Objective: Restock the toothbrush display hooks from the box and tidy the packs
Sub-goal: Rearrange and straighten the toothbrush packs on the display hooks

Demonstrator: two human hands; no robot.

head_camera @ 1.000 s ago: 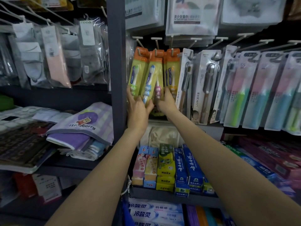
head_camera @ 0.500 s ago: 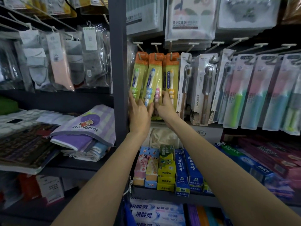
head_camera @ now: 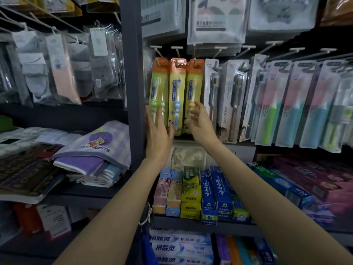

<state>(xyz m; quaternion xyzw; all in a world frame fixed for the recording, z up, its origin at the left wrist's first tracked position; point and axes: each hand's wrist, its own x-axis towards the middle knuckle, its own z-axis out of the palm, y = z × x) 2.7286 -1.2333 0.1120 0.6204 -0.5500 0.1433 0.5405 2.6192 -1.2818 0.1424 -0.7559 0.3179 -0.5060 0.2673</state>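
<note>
While both arms reach up into the head view, the left hand [head_camera: 157, 133] lies w/ fingers straight and spread, flat against the lower front of the green kids' toothbrush pack [head_camera: 158, 92], right beside the dark upright post [head_camera: 131, 83] of the rack; little room on that side. Right hand [head_camera: 200, 123] is loosely apart, fingers relaxed, fingertips at the lower part of the yellow kids' toothbrush pack [head_camera: 193, 96]; cannot tell if they touch it, no grip visible.

Three kids' packs hang side by side on white display hooks [head_camera: 176, 51], edges touching or nearly so: green at left, blue kids' toothbrush pack [head_camera: 177, 96] in the middle, yellow at right. Each has an orange header and yellow-green card w/ one cartoon-handled brush upright behind clear plastic. Bottoms sit roughly level, just above the shelf edge.

Just right of them hang white adult toothbrush packs [head_camera: 232, 100], then pastel pink/green/blue packs [head_camera: 290, 104], tightly overlapped.

Shelf below holds toothpaste boxes [head_camera: 188, 190] standing upright in a row, pink, yellow, green and blue. Left bay: folded towels [head_camera: 95, 148], top one printed w/ "strawberry"; bagged socks [head_camera: 59, 67] hang above it.
</note>
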